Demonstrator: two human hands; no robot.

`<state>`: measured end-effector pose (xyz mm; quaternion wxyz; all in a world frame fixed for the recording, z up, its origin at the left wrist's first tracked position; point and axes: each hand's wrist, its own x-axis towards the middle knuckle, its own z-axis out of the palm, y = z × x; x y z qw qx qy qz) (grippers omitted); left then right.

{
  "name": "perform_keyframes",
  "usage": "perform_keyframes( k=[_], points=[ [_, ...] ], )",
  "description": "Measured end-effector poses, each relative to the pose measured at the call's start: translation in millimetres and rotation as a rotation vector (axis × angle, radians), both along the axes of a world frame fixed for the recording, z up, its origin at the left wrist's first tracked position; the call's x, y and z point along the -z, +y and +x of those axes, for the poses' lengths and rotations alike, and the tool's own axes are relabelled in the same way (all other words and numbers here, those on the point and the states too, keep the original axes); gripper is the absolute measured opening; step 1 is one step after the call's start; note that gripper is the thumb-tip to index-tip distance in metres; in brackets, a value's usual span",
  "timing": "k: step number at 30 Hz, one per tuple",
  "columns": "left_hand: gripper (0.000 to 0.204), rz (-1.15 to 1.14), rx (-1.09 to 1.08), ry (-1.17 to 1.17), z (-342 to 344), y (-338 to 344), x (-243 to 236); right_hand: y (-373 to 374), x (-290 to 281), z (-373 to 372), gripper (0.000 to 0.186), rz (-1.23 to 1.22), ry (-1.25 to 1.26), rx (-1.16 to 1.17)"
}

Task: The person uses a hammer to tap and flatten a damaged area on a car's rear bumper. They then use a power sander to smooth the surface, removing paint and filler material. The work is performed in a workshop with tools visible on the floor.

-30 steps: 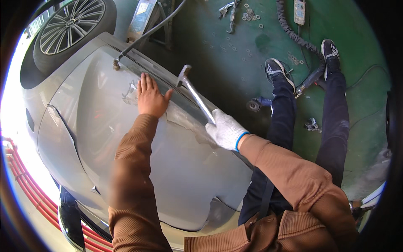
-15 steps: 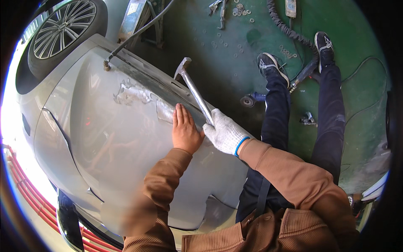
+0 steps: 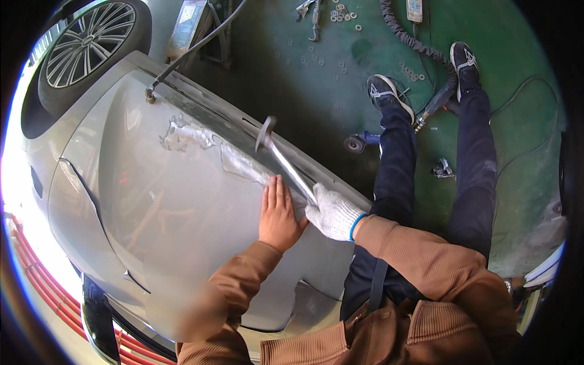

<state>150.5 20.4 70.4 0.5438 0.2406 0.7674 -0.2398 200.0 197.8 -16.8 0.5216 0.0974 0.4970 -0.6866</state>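
Observation:
My bare left hand (image 3: 281,214) lies flat on the silver car door (image 3: 182,213), fingers stretched toward a rough strip of bare metal (image 3: 240,165) along the lower panel edge. Wearing a white knit glove with a blue cuff, my right hand (image 3: 336,210) grips the shaft of a metal hammer (image 3: 289,165). The hammer's head hangs over the panel's lower edge, just beyond my left fingertips; whether it touches the metal I cannot tell. A second scraped patch (image 3: 182,134) shines farther along the door. Near the wheel, a brass-ended rod or hose (image 3: 150,94) meets the panel.
A car wheel (image 3: 91,42) is at the upper left. On the green floor lie an angle grinder (image 3: 359,143), several washers (image 3: 345,13), a ribbed hose (image 3: 420,45) and cables. My legs (image 3: 471,164) stretch out to the right of the car.
Both hands have shifted down and right along the panel edge. The hammer head has come lower, closer to that edge, and appears turned.

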Motion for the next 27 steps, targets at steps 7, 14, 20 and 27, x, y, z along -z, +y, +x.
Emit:
perform_keyframes(
  k=[7,14,20,27],
  points=[
    [0.105,0.015,0.202,0.382,-118,-52,49,-3,4,33,0.033,-0.026,-0.009,-0.024],
    [0.111,-0.061,0.250,0.268,-67,-31,65,5,31,28,0.030,0.144,-0.061,0.139],
    [0.104,-0.058,0.212,0.178,-20,-15,47,-9,18,-2,0.029,0.058,-0.060,0.174],
    [0.082,0.095,-0.010,0.142,-2,-7,21,-15,15,-5,0.034,-0.005,-0.042,0.055]
  ],
)
